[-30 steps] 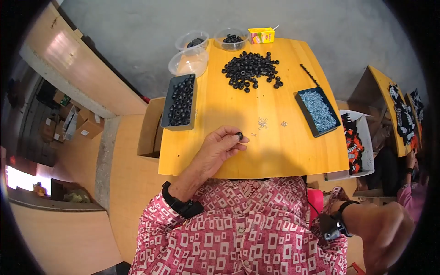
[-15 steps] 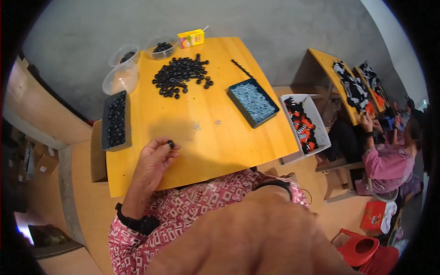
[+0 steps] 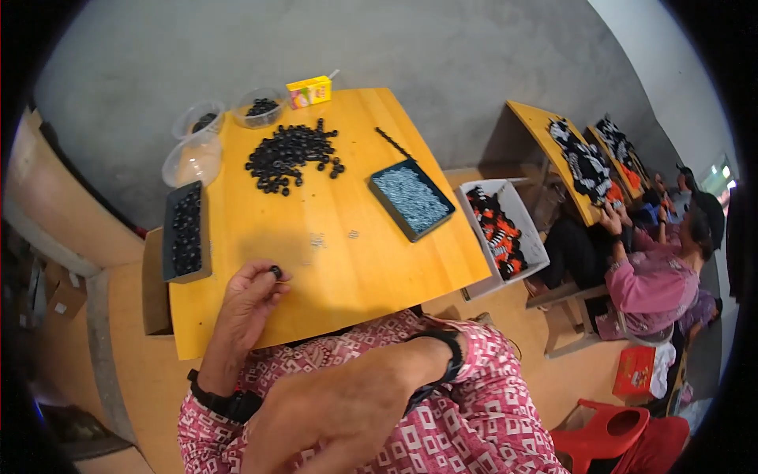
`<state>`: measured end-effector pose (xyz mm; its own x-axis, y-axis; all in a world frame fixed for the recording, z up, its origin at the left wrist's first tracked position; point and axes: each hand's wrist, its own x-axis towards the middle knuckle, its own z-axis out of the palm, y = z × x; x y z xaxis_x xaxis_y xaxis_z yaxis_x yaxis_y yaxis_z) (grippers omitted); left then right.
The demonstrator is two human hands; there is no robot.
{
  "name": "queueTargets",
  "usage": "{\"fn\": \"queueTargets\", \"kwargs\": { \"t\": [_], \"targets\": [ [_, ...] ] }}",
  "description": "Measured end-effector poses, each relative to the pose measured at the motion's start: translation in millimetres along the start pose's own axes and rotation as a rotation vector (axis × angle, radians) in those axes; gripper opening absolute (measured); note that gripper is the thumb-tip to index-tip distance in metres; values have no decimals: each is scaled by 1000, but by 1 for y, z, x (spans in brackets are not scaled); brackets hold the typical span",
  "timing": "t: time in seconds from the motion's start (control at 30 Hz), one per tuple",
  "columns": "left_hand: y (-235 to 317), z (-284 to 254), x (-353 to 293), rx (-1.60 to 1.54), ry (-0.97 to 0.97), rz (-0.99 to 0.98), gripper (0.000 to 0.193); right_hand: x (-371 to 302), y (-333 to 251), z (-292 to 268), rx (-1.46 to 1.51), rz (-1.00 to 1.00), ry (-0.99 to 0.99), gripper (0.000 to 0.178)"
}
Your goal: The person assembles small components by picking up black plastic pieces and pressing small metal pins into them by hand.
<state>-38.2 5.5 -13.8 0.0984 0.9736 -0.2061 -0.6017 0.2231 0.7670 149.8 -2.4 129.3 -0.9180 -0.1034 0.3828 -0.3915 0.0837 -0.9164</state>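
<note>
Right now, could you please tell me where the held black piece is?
In the head view, the black piece is left of centre, in the fingers of the left hand over the near part of the table, with silvery bits just beyond.

My shirt (image 3: 489, 395) is pink, patterned with white square outlines; my wristband (image 3: 229, 405) is black. Black too are the piece (image 3: 275, 271) in my left hand (image 3: 246, 299) and the heap of pieces (image 3: 280, 154) on my honey-yellow counter (image 3: 395, 272). The dark tray's bits (image 3: 410, 197) look silvery blue, the carton (image 3: 309, 92) yellow and pink, the chair (image 3: 600, 430) red.
</note>
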Motion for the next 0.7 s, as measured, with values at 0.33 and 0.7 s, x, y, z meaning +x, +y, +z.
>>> {"fn": "queueTargets", "kwargs": {
  "t": [0.33, 0.7],
  "targets": [
    [-1, 3, 0, -73, -61, -9, 16, -43, 58, -50, -1121, 133, 784, 26],
    [-1, 6, -1, -61, -129, -22, 17, -41, 89, -56, -1365, 130, 735, 28]
  ]
}}
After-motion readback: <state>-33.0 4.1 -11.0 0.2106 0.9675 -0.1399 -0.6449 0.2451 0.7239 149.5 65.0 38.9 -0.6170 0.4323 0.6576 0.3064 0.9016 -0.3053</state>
